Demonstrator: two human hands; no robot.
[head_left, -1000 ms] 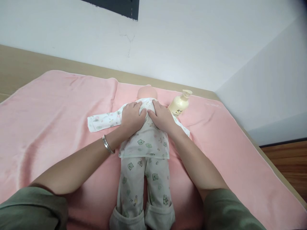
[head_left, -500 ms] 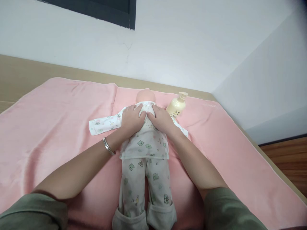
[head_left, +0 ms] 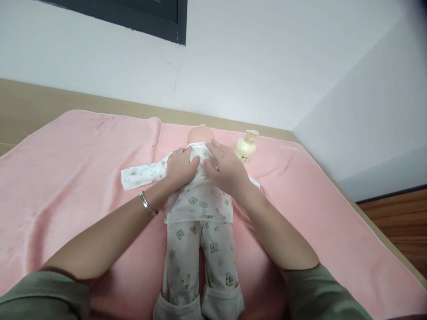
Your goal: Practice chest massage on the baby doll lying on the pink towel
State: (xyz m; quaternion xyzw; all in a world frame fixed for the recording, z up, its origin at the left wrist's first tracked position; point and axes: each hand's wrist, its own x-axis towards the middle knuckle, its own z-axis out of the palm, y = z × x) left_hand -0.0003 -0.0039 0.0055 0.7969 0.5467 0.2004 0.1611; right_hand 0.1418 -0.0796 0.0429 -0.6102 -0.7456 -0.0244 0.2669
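Observation:
A baby doll (head_left: 200,202) in white printed pyjamas lies stretched out, its bald head at the far end and its trouser legs toward me. My left hand (head_left: 182,168) rests on the left of its upper back or chest; I cannot tell which side faces up. The fingers lie flat, the thumb pointing inward. On the other side, my right hand (head_left: 228,169) is over the doll's right shoulder area with fingers stretched out, somewhat raised at the fingertips near the collar. A cream pump bottle (head_left: 245,146) stands just beyond my right hand. The doll's right sleeve is mostly hidden by my hand and forearm.
A pink blanket (head_left: 83,178) with soft folds spreads under the doll on a wooden surface (head_left: 30,100). White walls (head_left: 250,66) rise behind and to the right. A dark frame (head_left: 182,22) is set in the back wall.
My right hand has lifted slightly and turned, its fingers now reaching up to the doll's collar. The left hand stays in place on the doll. The view has shifted a little.

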